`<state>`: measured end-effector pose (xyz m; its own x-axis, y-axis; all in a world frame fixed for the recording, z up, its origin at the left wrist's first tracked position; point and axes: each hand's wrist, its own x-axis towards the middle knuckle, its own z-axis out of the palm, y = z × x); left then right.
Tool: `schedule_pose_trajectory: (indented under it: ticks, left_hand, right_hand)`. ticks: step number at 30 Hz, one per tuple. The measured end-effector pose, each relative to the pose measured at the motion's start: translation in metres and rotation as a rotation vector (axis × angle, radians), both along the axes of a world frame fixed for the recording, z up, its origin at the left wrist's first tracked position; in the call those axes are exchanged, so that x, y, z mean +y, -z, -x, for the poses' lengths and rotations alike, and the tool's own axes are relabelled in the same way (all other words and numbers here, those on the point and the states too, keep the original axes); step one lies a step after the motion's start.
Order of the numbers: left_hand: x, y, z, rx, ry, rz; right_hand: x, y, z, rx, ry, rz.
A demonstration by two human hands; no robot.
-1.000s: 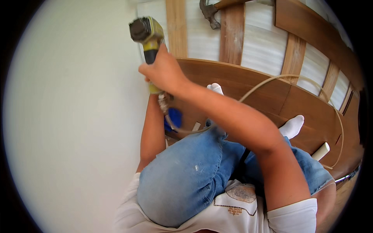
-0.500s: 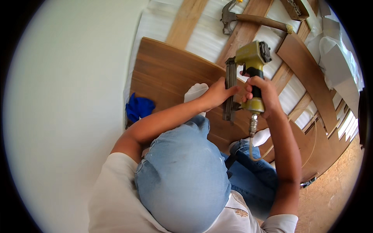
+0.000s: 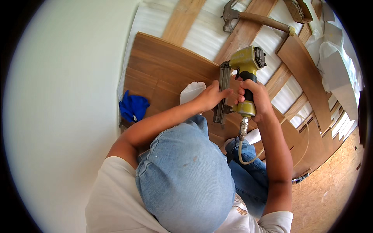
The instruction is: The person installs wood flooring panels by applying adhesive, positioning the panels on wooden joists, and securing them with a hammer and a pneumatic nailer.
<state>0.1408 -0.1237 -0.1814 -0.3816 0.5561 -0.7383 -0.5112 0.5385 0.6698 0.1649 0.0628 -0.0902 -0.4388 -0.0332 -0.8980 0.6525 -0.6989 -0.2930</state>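
Both hands, the right hand [image 3: 254,93] and the left hand [image 3: 210,97], are at the nailer [image 3: 243,58]. The right fingers are curled round its black grip; the left thumb lies across the magazine [image 3: 223,83], and whether the other left fingers grasp it I cannot tell. The nailer is over the far edge of the boards [image 3: 151,73], its yellow-green head up; contact with the wood is unclear. At its base a metal coupler [image 3: 243,126] joins a pale hose [image 3: 243,157], which loops off to the right.

A white sock [image 3: 192,91] rests on the boards just beside the left hand, and the jeans [image 3: 186,167] fill the near middle. The boards are brown, with fine joins; toward the right their ends are stepped. A blue cloth [image 3: 134,105] lies crumpled on them, near the pale, plain wall [image 3: 66,116] along the left side.

Past the boards' edge, a white sheet [image 3: 155,19] is crossed by wooden strips [image 3: 184,19]. Over these lies a hammer [image 3: 268,22], claw to the left, with a small box [image 3: 299,11] near its handle. Farther right are a loose plank [image 3: 307,77] and whitish packaging [image 3: 338,73]. Tan chipboard [image 3: 322,190] shows at the lower right.
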Motion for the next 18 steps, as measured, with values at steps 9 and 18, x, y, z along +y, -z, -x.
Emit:
schedule_pose_trajectory:
  ticks: [9, 18]
  left_hand:
    - [0.009, -0.012, 0.014, -0.248, -0.121, -0.352]
    - [0.015, -0.014, 0.015, -0.381, -0.034, -0.285]
  right_hand:
    - [-0.004, -0.006, 0.013, -0.012, -0.025, -0.008]
    - [0.004, 0.002, -0.002, -0.032, -0.056, -0.01]
